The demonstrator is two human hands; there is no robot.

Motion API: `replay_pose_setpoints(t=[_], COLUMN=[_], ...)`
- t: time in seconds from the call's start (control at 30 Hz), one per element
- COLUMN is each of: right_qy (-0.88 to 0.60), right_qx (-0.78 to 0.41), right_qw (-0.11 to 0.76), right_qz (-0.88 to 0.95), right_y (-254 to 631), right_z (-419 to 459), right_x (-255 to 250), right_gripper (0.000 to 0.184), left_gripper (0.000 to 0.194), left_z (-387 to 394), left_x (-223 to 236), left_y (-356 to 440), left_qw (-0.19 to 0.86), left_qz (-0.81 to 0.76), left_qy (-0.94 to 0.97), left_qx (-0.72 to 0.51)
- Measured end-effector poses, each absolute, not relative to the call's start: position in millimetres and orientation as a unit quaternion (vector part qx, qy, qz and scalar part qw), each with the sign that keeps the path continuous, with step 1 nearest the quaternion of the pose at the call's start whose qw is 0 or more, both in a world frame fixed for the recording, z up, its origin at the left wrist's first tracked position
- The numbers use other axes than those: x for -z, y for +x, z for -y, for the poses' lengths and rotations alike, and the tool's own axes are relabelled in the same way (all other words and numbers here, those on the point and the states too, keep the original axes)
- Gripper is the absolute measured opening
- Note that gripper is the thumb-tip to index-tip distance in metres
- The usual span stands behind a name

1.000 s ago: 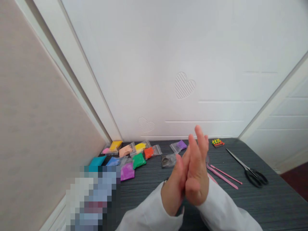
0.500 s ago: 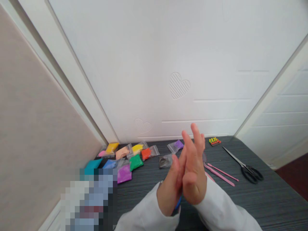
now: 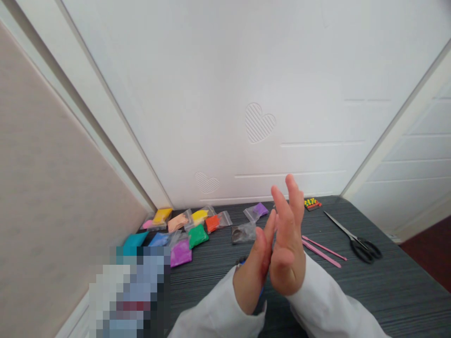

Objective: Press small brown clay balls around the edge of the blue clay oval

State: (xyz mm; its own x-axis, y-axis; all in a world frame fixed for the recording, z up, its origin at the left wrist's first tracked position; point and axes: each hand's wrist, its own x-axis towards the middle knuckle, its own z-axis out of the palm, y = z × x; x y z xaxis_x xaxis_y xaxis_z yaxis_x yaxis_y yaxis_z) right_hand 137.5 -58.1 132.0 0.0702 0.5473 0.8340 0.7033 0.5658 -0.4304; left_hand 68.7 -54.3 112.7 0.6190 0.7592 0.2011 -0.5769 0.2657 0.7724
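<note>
My left hand (image 3: pixel 252 277) and my right hand (image 3: pixel 287 249) are raised above the dark table (image 3: pixel 387 291), palm pressed against palm, fingers stretched upward. A thin sliver of a blue lump (image 3: pixel 261 293) shows between the heels of the palms; the rest of it is hidden. Both arms wear white sleeves. Just beyond the hands lie a clear bag of dark brown material (image 3: pixel 242 232) and a violet bag (image 3: pixel 259 210).
Several small bags of coloured material lie at the left back, among them purple (image 3: pixel 181 252), green (image 3: pixel 197 234) and red (image 3: pixel 212 222). Pink sticks (image 3: pixel 320 249), black scissors (image 3: pixel 355 237) and a small red piece with yellow dots (image 3: pixel 312 203) lie right. A white wall panel stands behind.
My right hand has slid forward and up against the left palm, after sliding back half a second before. The view has shifted slightly.
</note>
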Motion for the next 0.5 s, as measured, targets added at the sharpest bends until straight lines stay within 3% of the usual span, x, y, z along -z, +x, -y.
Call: replay_pose_setpoints(t=[0.5], right_qy=[-0.444], right_qx=[0.054], right_qw=[0.547], right_qz=[0.708], right_y=[132.4], right_z=[63.0], right_x=[-125.1], right_gripper=[0.068], left_gripper=[0.047], left_z=[58.3], left_x=[-113.7], left_y=[65.8], left_qw=[0.758], left_qz=[-0.114], left_qy=[0.458], left_qx=[-0.449])
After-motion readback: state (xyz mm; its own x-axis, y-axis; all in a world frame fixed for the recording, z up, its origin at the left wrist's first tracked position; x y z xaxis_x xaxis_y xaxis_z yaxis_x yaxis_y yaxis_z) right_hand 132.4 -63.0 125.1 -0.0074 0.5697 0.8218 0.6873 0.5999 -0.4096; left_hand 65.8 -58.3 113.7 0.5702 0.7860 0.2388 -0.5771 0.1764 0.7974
